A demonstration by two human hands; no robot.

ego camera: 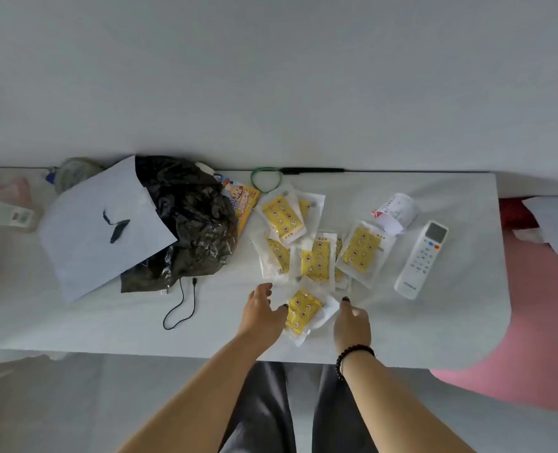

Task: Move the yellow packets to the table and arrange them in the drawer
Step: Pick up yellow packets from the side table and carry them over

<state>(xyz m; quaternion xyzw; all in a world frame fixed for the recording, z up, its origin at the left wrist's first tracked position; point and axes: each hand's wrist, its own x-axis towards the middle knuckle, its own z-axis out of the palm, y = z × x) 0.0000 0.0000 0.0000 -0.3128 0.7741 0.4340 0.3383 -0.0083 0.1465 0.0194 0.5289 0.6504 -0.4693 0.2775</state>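
Several yellow packets in clear wrappers lie spread on the white table, among them one at the back, one in the middle and one to the right. The nearest packet lies tilted between my hands. My left hand rests at its left edge with fingers spread. My right hand touches its right edge with a fingertip. Neither hand has it lifted. No drawer is in view.
A black plastic bag under a white sheet of paper fills the table's left. A black cable trails toward the front. A white remote and a crumpled receipt lie right. A pink seat stands at far right.
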